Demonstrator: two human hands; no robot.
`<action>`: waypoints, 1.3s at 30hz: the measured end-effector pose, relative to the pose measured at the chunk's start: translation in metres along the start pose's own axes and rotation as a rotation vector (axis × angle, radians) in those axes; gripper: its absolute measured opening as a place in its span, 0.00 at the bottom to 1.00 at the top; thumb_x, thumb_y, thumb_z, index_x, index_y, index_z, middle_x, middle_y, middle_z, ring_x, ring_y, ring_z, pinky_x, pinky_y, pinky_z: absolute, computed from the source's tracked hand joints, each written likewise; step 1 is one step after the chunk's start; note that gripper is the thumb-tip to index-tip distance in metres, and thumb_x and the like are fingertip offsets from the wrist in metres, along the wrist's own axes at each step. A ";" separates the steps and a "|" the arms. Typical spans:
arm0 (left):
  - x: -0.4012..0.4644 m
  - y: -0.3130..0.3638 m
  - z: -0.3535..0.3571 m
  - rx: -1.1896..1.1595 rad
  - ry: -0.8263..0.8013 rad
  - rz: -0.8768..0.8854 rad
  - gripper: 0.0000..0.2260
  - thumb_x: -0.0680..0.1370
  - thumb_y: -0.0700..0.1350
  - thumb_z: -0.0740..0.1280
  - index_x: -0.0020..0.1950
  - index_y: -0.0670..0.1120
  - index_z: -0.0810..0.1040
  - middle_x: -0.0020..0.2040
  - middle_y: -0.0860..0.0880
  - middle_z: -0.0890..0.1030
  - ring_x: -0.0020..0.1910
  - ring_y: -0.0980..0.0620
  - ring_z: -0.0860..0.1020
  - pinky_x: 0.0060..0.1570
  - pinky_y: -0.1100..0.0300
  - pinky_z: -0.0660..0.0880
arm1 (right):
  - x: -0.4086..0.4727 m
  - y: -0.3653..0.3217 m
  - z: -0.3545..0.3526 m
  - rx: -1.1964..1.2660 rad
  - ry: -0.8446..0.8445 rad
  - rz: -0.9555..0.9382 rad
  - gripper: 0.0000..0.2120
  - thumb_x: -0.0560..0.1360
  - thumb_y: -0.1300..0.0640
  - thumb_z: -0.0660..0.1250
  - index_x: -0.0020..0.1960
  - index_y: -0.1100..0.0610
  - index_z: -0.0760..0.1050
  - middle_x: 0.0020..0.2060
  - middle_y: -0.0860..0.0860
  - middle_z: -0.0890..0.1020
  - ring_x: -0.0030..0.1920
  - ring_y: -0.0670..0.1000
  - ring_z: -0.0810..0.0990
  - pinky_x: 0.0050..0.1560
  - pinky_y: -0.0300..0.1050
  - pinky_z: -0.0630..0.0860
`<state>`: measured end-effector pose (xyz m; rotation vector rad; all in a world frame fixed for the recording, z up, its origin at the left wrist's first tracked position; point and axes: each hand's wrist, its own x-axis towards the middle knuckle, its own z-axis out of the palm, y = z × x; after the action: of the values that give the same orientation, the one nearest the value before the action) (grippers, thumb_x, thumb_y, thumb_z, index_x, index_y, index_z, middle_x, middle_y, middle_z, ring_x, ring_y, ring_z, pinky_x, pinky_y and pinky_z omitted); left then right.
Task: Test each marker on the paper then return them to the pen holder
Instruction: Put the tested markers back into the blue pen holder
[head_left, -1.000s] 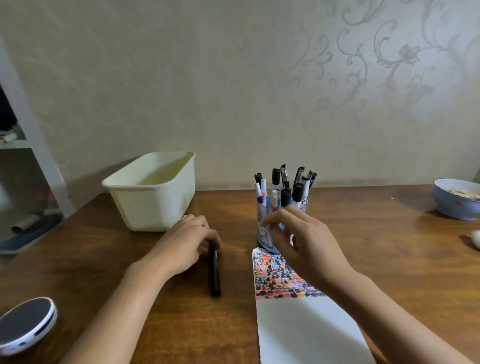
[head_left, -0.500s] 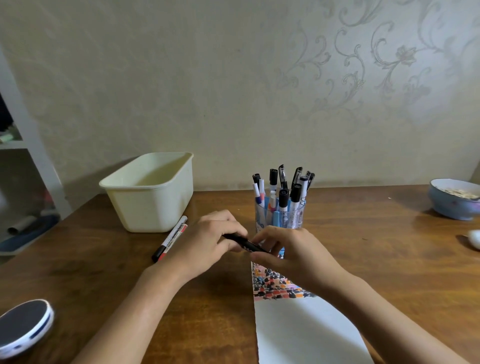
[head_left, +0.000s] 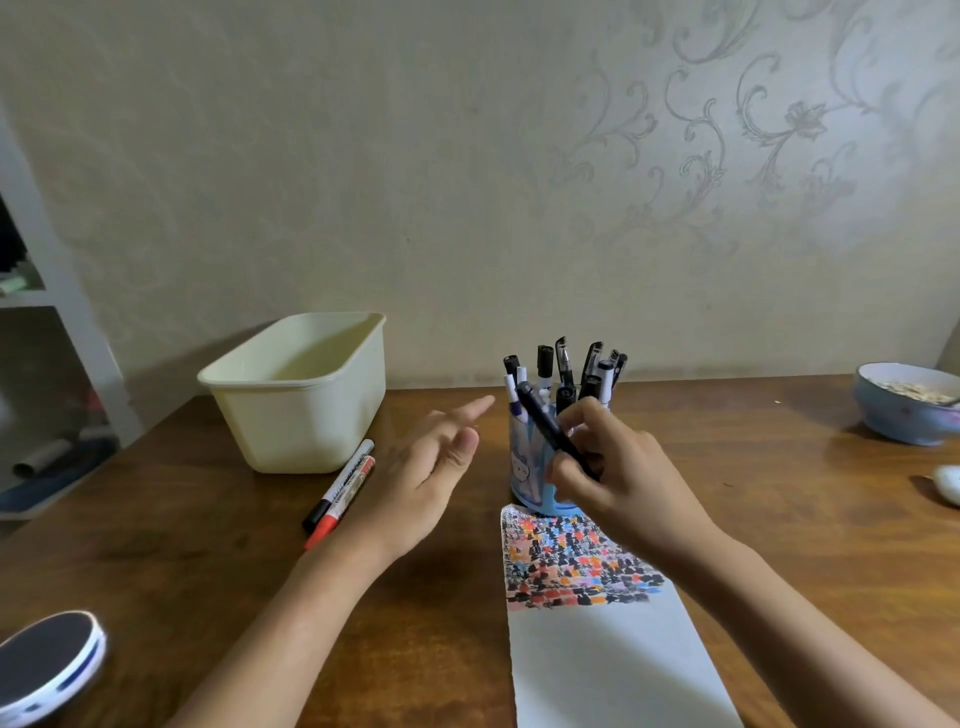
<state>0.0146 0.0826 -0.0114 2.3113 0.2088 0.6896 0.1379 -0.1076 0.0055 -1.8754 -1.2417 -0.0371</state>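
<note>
Right hand gripping a black marker right by the pen holder, left hand just hanging open

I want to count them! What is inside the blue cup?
The pen holder holds a bunch of markers standing upright, mostly with black caps. The right hand, gripping a black marker, covers part of the cup, so the exact number cannot be told.

Only 1 cam on my end: head-worn, wide-angle, looking fwd and down across wooden table toward wall. Close range; forearms enter from bottom of frame, table fills lower half.
</note>
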 end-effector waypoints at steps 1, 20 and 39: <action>0.000 0.001 0.002 0.022 -0.017 0.006 0.21 0.81 0.62 0.52 0.74 0.68 0.63 0.62 0.65 0.73 0.64 0.66 0.71 0.63 0.63 0.70 | 0.000 0.000 -0.002 0.050 0.034 0.007 0.04 0.76 0.51 0.62 0.51 0.47 0.69 0.44 0.52 0.85 0.39 0.52 0.85 0.39 0.55 0.84; 0.007 0.007 0.019 0.313 -0.131 0.095 0.23 0.82 0.61 0.54 0.77 0.68 0.52 0.70 0.72 0.53 0.68 0.70 0.53 0.67 0.62 0.55 | 0.009 -0.005 -0.028 0.492 0.464 -0.146 0.31 0.81 0.70 0.59 0.73 0.42 0.53 0.48 0.55 0.81 0.51 0.52 0.87 0.57 0.54 0.81; 0.033 0.050 0.017 0.379 0.112 0.305 0.18 0.79 0.47 0.68 0.69 0.56 0.73 0.53 0.57 0.78 0.49 0.60 0.75 0.43 0.64 0.76 | 0.013 0.010 -0.031 0.359 0.623 -0.183 0.30 0.78 0.66 0.68 0.69 0.46 0.56 0.49 0.53 0.84 0.47 0.49 0.87 0.49 0.43 0.83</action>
<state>0.0497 0.0465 0.0257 2.7012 0.0382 1.0052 0.1643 -0.1199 0.0246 -1.2918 -0.9022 -0.4345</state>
